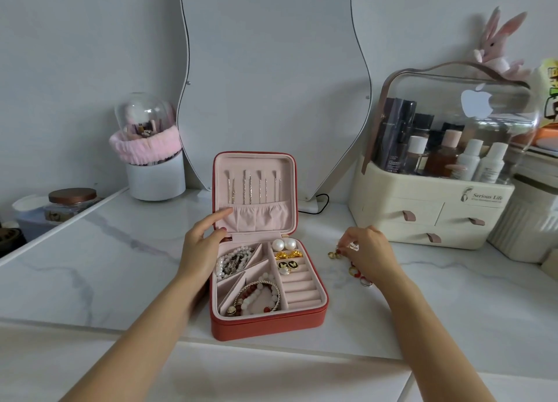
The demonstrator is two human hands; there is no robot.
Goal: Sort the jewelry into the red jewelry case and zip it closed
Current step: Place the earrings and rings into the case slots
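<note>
The red jewelry case sits open at the middle of the marble counter, lid upright, necklaces hung in the lid and bracelets and earrings already in the tray's compartments.

From the head view, your left hand rests against the case's left hinge corner, fingers loosely spread and touching the lid's edge, gripping nothing. Your right hand is over the loose rings lying just right of the case, fingertips pinched on what looks like one small ring; whether it is lifted clear I cannot tell.

Judging by looks, the rings are light, hard and slick, so they will likely roll or skid on the polished stone. Pinch each across its band and press it into the empty ring rolls. The case seems light and stiff-shelled; steady its side wall.
</note>
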